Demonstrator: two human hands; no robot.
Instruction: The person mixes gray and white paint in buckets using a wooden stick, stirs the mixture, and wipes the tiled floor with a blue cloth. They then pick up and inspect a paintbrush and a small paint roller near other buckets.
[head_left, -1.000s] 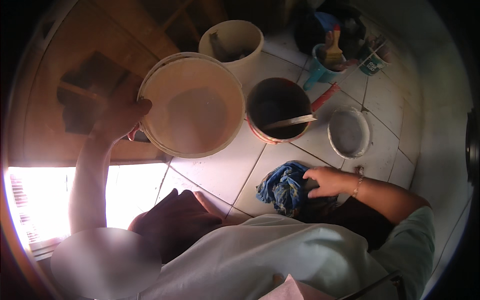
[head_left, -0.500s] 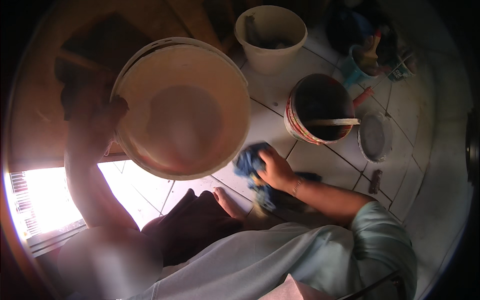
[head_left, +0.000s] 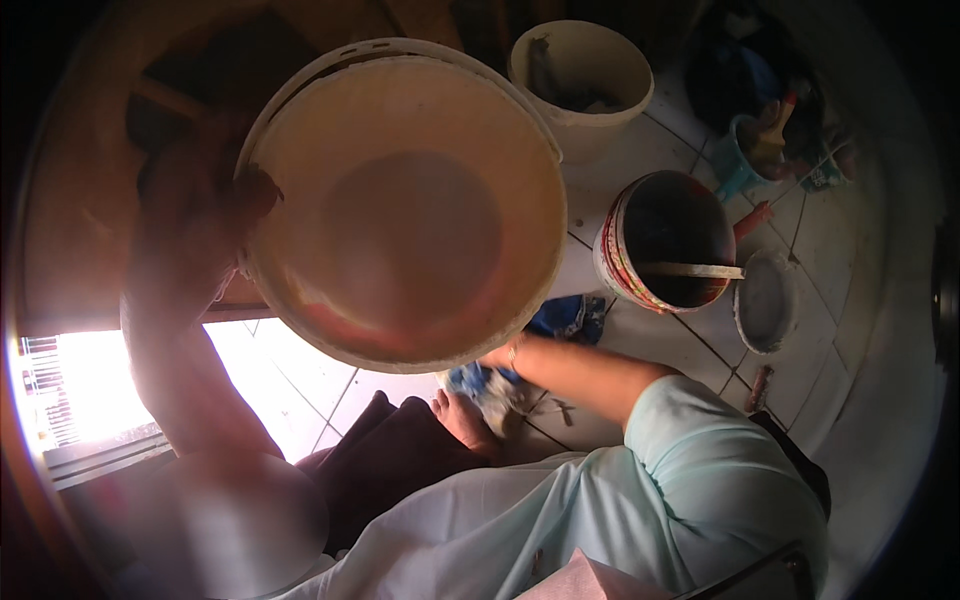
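Observation:
My left hand (head_left: 225, 195) is closed on the left rim of a large cream bucket (head_left: 410, 220), thumb over the edge. The bucket is tilted so that its mouth faces me. A pinkish-brown tint shows on its inner wall. At the bucket's lower right edge, only the wrist end of my right hand (head_left: 497, 354) is visible; the fingers are hidden behind the bucket. Crumpled blue cloth (head_left: 568, 318) lies above my right forearm. More blue and pale cloth (head_left: 490, 385) shows just below the hand, beside my bare foot.
A second cream bucket (head_left: 585, 112) stands at the back. To the right are a patterned bucket (head_left: 665, 230) with a stick across it, a grey round lid (head_left: 766, 300), and a teal cup (head_left: 742, 160) with a paintbrush (head_left: 776, 135). A small dark red piece (head_left: 760, 388) lies on white floor tiles.
The tilted bucket looks larger and sits further right. My right hand, seen gripping the blue cloth before, has moved left and behind the bucket's edge. The whole view has shifted slightly.

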